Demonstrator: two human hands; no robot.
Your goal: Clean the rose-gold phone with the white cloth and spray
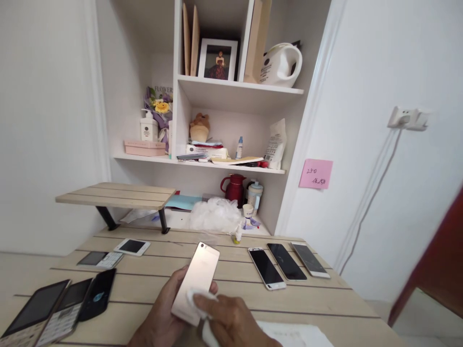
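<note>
A gold smartphone is held tilted up, its back with the camera lens facing me. My left hand grips it from the left and behind, with fingertips showing at its right edge. My right hand is closed on a white cloth or tissue and presses it against the lower part of the phone's back. Part of the white material hangs below my right fingers; I cannot tell whether it is cloth or paper. White paper lies beside my right wrist.
Right on the slatted table lie a white-framed phone, a black phone and another pale phone. Several phones, including a black one, lie left. Behind stand a raised shelf, a small bottle and crumpled plastic.
</note>
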